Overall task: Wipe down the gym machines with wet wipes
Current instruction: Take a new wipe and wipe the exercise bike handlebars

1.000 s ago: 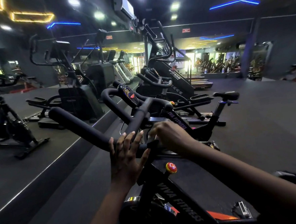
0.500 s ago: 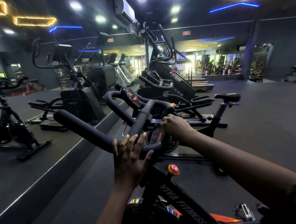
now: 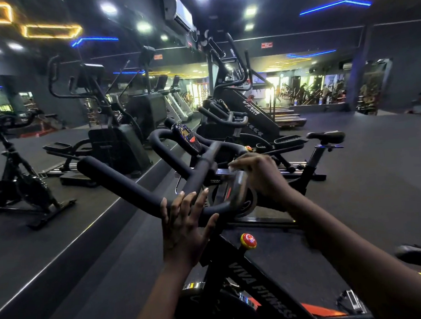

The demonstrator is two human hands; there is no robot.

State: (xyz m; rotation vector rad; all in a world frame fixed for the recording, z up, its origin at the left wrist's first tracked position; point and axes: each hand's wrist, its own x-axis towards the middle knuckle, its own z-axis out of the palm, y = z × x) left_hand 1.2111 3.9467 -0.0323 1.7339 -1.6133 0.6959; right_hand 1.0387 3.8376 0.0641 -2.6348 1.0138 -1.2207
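The dark gym floor [image 3: 379,172] is stretching far beyond both grips, and a raised platform [image 3: 61,244] is running along it, left of the left grip [image 3: 184,228]. On this platform, well away from the left grip, an elliptical machine [image 3: 113,141] and 1 black bike [image 3: 19,187] are standing. Far beyond the right grip [image 3: 262,173] a tall stair climber [image 3: 248,111] is rising, and nearer to it, to its right, the saddle of another bike [image 3: 325,136] is showing.

The spin bike [image 3: 259,295] that the person is cleaning is standing directly under the 2 grips; its frame is carrying the words VIVA FITNESS. Its black padded handlebar [image 3: 121,180] is curving from far left of the left grip, under this grip, and up to the right grip.

The left grip is lying on the near bend of the handlebar with its fingers straight and spread; it is only resting there and is not closing around anything. The right grip is sitting on the right side of the handlebar with its fingers curled, and it is blurred.

The console [image 3: 186,137] is standing beyond the left grip, between the 2 horns of the handlebar. The red and yellow knob [image 3: 248,241] is sitting below the right grip, nearer to the person. The wet wipe [image 3: 233,167] is showing only as a pale, blurred patch at the fingertips of the right grip, pressed on the handlebar; this grip seems to be holding it.
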